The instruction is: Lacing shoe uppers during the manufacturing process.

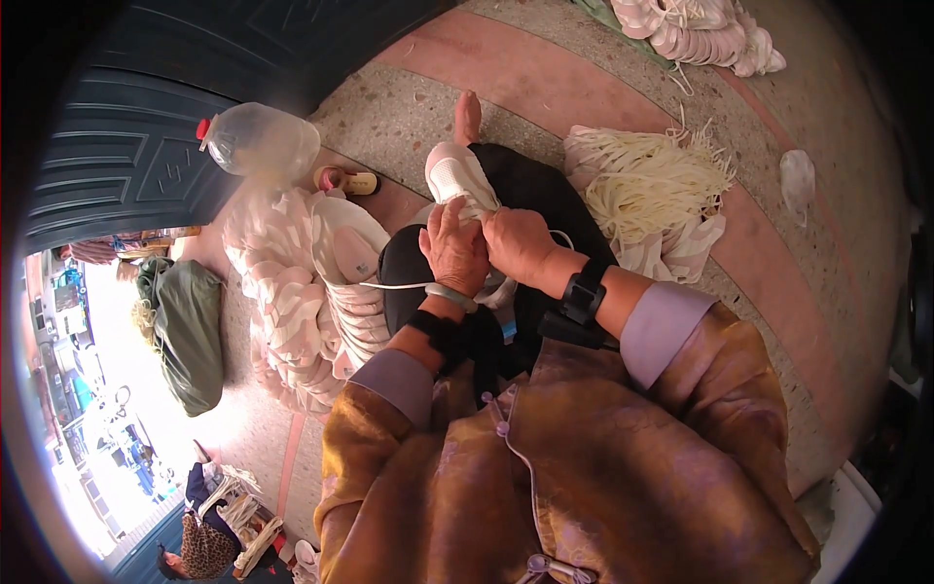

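Observation:
A pale pink and white sneaker (453, 171) rests on my lap, its toe pointing away from me. My left hand (455, 251) grips it, fingers bent over the lacing area. Curled tightly beside it, my right hand (523, 245) pinches at the lacing on the shoe's right side; its fingertips are partly hidden. A white shoelace (394, 285) stretches out to the left near my left wrist, and another stretch of lace curves out behind my right hand. The heel of the shoe is mostly covered by my hands.
Many pink-white shoes (292, 292) are heaped on the left. A bundle of cream laces (652, 185) lies to the right. Around me are a big clear bottle (263, 141), a spool (360, 183), a green sack (190, 331), more shoes (710, 39) and a seated person (209, 540).

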`<state>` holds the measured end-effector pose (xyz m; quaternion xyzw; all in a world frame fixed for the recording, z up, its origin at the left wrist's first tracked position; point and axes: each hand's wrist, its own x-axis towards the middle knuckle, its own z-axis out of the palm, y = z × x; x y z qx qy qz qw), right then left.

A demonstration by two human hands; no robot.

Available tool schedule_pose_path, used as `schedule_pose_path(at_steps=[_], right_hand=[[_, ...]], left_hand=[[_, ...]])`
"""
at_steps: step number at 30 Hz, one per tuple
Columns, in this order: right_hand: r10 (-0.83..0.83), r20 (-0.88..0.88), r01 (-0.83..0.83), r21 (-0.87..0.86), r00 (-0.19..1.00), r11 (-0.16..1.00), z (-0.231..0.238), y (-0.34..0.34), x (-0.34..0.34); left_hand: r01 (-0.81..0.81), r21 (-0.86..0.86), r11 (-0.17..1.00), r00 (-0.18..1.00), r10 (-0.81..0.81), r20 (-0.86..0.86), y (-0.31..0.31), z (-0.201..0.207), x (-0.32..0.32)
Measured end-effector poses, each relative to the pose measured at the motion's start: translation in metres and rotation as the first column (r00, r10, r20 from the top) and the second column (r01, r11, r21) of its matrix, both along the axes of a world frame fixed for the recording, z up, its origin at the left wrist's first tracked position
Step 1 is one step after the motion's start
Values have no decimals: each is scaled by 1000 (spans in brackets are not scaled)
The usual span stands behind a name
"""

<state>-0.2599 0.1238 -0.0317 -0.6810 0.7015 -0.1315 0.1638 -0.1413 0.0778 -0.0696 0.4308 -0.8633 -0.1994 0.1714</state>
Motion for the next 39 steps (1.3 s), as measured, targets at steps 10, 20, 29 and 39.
schedule_pose_path(at_steps=[10,20,29,39], right_hand=[[-56,-113,42,-122,992,992,-2,7,-5],[49,-76,-51,-20,996,999,-4,9,-13],[150,-16,-143,-407,989,902,51,14,-19],[-65,213,135,-336,975,932,31,33,-37]], left_hand=[[35,-32,999,995,-32,95,-8,21,2],[100,-82,992,990,-107,-88,-28,50,111],[-356,53,933,905,330,266,-25,24,292],[-308,248,918,941,333,-65,-19,27,245]])
